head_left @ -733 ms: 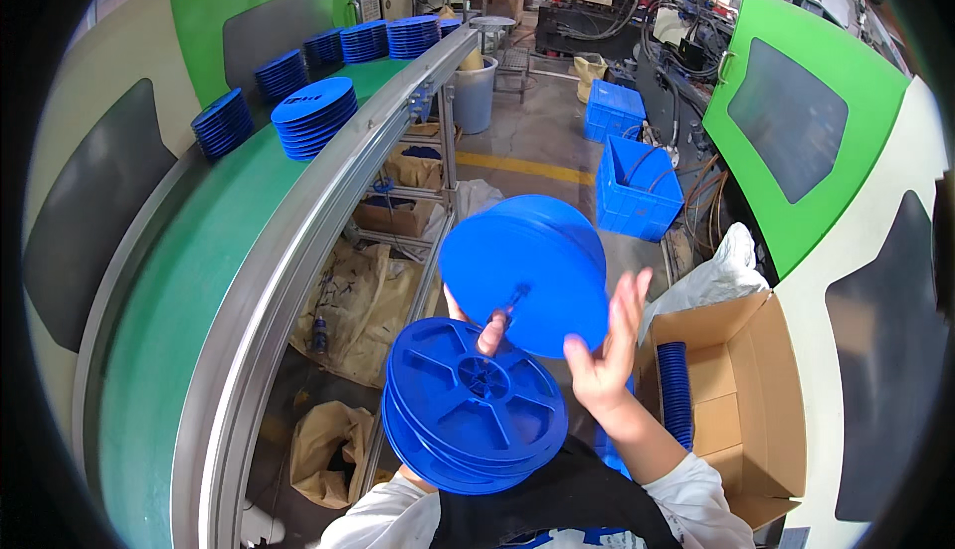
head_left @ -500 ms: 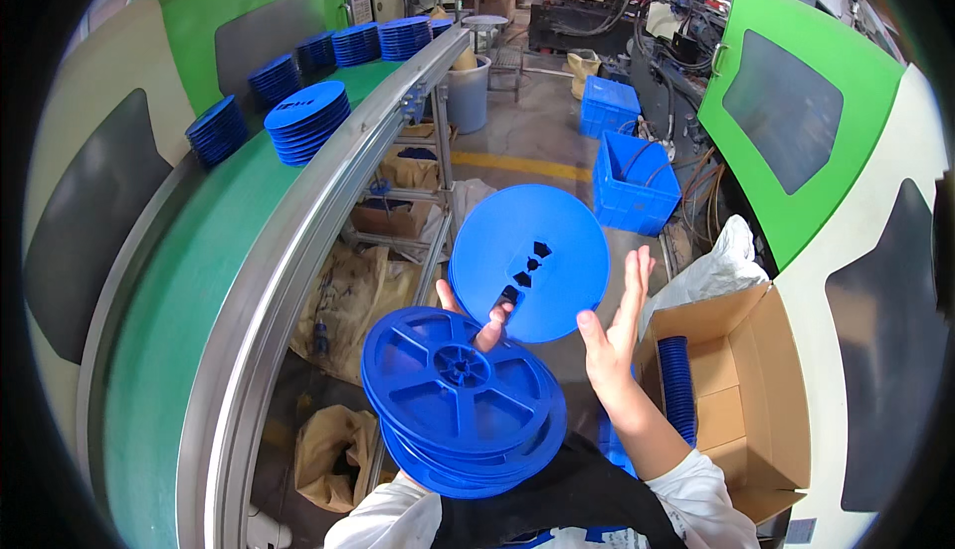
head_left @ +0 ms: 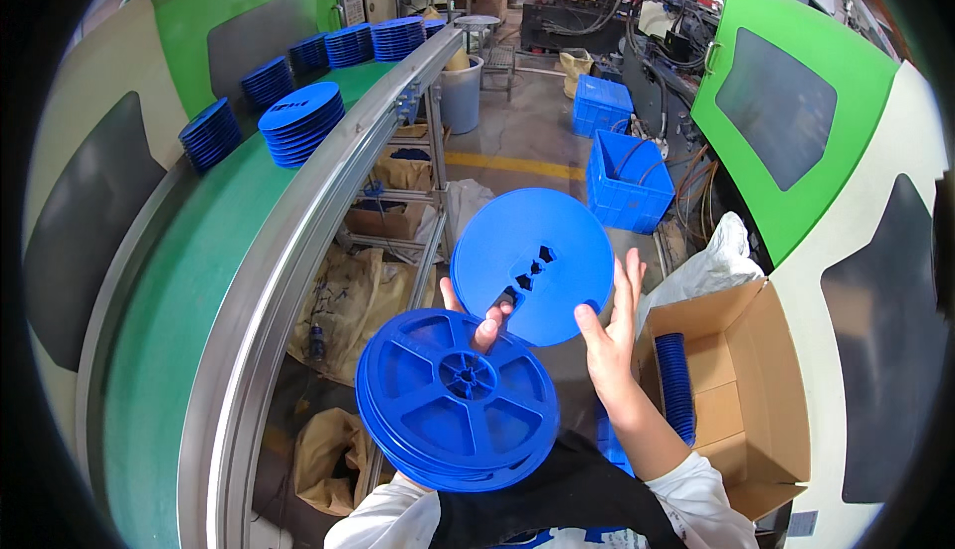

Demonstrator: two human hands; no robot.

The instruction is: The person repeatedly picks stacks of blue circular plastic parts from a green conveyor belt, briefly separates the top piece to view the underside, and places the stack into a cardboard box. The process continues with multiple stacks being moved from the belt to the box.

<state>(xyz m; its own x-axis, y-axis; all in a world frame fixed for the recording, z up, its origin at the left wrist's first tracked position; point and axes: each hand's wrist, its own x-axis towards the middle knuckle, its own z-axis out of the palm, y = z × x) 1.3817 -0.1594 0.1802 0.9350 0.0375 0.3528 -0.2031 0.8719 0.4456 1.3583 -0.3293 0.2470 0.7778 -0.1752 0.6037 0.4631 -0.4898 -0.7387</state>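
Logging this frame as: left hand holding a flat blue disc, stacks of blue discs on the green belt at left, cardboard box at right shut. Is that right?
Not quite: the cardboard box at right is open, as the head view shows. The rest stands: left hand holding a flat blue disc, stacks of blue discs on the green belt at left.

The green conveyor belt (head_left: 154,370) on the left holds stacks of blue discs (head_left: 300,123) toward its far end. On the floor (head_left: 522,123), farther right, stand two blue bins (head_left: 629,206).
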